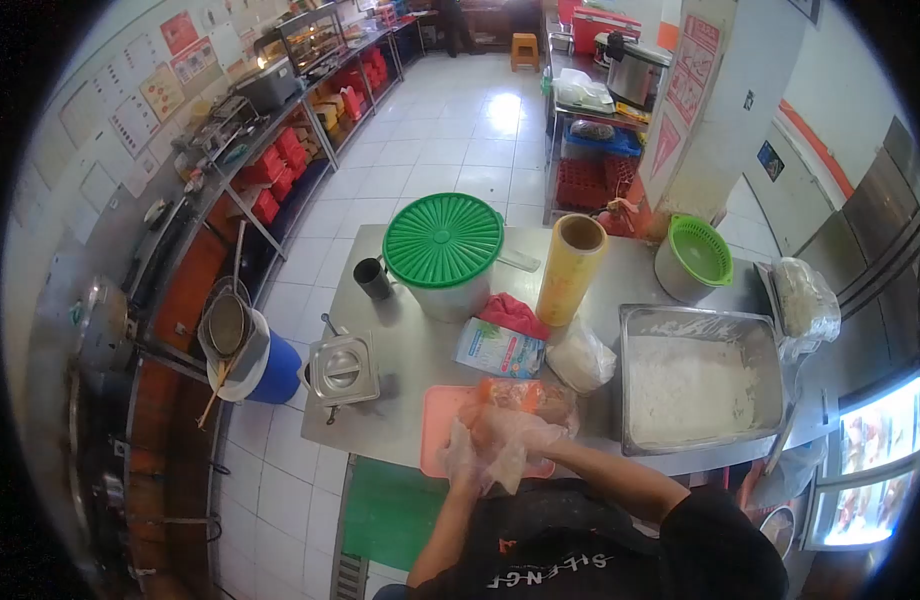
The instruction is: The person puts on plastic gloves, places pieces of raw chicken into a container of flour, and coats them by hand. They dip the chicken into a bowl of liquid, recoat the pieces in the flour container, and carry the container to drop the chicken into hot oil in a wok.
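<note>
My left hand [464,452] and my right hand [528,432] both wear clear plastic gloves. They meet over a pink tray or board [436,425] at the table's near edge. Between and beyond them lies a clear plastic bag [525,394] with orange print and brownish contents that I cannot make out. The fingers of both hands look closed on the bag's near end, though the crumpled plastic partly hides them. Just past the bag stand a blue-and-white box [498,348], a red cloth [515,315] and a knotted white bag [581,358].
On the steel table [380,240] stand a green-lidded tub [445,240], a roll of film [573,270], a dark cup [372,279], a lidded steel container [343,368], a pan of white powder [695,390] and a green basket [700,252]. A blue bin [272,370] is left of the table.
</note>
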The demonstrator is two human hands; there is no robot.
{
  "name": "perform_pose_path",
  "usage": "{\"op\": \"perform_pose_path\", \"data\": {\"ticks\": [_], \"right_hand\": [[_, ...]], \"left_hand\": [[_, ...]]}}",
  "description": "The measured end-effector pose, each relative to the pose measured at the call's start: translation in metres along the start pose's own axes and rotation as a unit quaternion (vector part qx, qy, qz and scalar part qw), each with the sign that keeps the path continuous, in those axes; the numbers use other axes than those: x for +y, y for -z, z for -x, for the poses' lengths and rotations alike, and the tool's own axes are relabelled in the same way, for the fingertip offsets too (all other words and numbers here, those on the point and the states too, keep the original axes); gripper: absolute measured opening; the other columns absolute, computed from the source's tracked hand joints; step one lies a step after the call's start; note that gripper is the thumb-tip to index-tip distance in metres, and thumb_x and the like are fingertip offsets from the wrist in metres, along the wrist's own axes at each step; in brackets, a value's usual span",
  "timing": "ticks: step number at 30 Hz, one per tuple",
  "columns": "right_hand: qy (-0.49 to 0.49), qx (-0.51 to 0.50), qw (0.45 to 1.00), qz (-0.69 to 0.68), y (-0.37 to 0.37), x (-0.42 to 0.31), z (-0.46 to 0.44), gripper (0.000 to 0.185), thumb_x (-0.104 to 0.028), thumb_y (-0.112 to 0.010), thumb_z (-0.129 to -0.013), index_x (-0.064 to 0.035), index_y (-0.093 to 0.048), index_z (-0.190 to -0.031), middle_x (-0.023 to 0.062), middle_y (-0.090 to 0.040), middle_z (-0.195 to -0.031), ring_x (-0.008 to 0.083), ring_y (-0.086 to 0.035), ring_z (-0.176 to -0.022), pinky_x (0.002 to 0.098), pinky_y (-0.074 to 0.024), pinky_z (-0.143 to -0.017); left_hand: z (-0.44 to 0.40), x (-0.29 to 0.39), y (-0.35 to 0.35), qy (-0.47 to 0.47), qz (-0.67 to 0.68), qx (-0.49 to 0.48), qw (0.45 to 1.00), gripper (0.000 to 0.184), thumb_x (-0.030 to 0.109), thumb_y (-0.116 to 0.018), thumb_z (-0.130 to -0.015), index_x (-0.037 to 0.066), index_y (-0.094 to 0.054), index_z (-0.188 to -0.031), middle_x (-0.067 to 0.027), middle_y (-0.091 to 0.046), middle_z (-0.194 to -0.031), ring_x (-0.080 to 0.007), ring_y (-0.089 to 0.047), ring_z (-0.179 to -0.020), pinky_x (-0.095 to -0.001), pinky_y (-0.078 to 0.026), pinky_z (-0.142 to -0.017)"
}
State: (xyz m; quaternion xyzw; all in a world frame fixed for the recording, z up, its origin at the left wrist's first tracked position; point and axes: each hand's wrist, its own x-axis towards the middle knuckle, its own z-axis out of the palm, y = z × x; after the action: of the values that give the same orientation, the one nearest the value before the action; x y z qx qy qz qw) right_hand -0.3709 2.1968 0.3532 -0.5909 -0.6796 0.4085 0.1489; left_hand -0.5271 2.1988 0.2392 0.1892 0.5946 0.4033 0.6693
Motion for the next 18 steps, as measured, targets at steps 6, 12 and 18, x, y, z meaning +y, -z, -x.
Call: {"op": "perform_pose_path", "data": {"ticks": [6,12,18], "right_hand": [[-0.022,0.000,0.969,-0.248,-0.034,0.024,-0.005,0.040,-0.029,-0.069,-0.088,-0.0093,-0.060,-0.121,0.0165,-0.071,-0.106,0.0336,-0.069,-0.101,0.0439,-0.0529,-0.086],[-0.094,0.160,0.973,-0.135,0.045,-0.011,0.070,0.032,-0.021,-0.067,-0.091,-0.0029,-0.063,-0.116,0.0162,-0.069,-0.111,0.0280,-0.068,-0.107,0.0394,-0.0525,-0.091],[-0.076,0.408,0.874,-0.251,0.073,0.010,0.116,0.026,0.000,-0.066,-0.088,-0.0047,-0.060,-0.113,0.0116,-0.069,-0.102,0.0174,-0.067,-0.098,0.0324,-0.0544,-0.081]], "left_hand": [[0.009,0.000,0.012,0.005,-0.084,0.020,0.996,0.053,0.045,-0.071,-0.092,-0.002,-0.059,-0.114,-0.0092,-0.062,-0.104,-0.0168,-0.062,-0.089,-0.0341,-0.055,-0.069],[0.035,-0.005,0.024,0.034,-0.099,-0.023,0.994,0.049,0.044,-0.066,-0.095,0.000,-0.059,-0.116,-0.0114,-0.066,-0.104,-0.0205,-0.065,-0.087,-0.0372,-0.055,-0.071],[0.093,0.008,-0.005,0.108,-0.052,-0.139,0.983,0.047,0.044,-0.062,-0.098,0.001,-0.058,-0.118,-0.0141,-0.067,-0.104,-0.0235,-0.067,-0.087,-0.0389,-0.055,-0.074]]}}
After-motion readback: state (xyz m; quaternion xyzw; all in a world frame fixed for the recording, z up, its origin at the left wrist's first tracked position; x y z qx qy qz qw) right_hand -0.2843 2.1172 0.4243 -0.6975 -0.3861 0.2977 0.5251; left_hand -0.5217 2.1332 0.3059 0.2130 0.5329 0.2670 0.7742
